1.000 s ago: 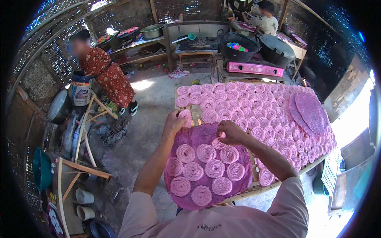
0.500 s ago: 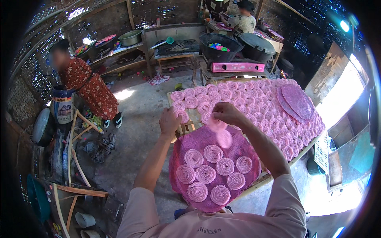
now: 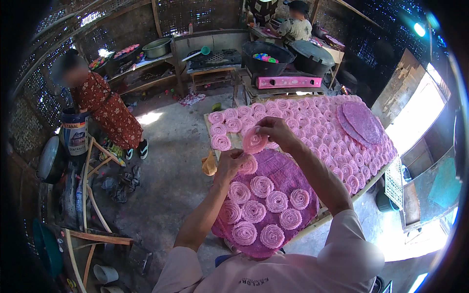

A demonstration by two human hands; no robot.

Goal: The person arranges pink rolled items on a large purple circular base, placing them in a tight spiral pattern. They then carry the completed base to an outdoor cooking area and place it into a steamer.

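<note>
Between the thumb and fingers of my right hand (image 3: 276, 133), a pink spiral rosette (image 3: 254, 141) hangs tilted by its edge. Just below and left of it, my left hand (image 3: 230, 165) pinches the edge of another pink rosette (image 3: 248, 165), at the far rim of a round purple-pink mesh mat (image 3: 312, 207). Several flat rosettes (image 3: 253, 213) lie spread on that mat, close to my body. Beyond my hands a slatted table (image 3: 322, 220) is covered with rows of similar rosettes (image 3: 308, 119). Two oval purple mats (image 3: 362, 122) rest on top at its far right.
At left, a person in a red floral dress (image 3: 107, 107) stands by a tall bucket (image 3: 74, 134) and wooden frames (image 3: 93, 238). Behind the table are a pink stove (image 3: 289, 82), a lidded pot (image 3: 312, 51) and another seated person (image 3: 296, 27). A tan cloth-like piece (image 3: 209, 164) is beside my left forearm.
My left hand has left the table corner and moved right and nearer, onto a rosette at the mat's rim. My right hand has risen slightly, its rosette now held beside the left hand.
</note>
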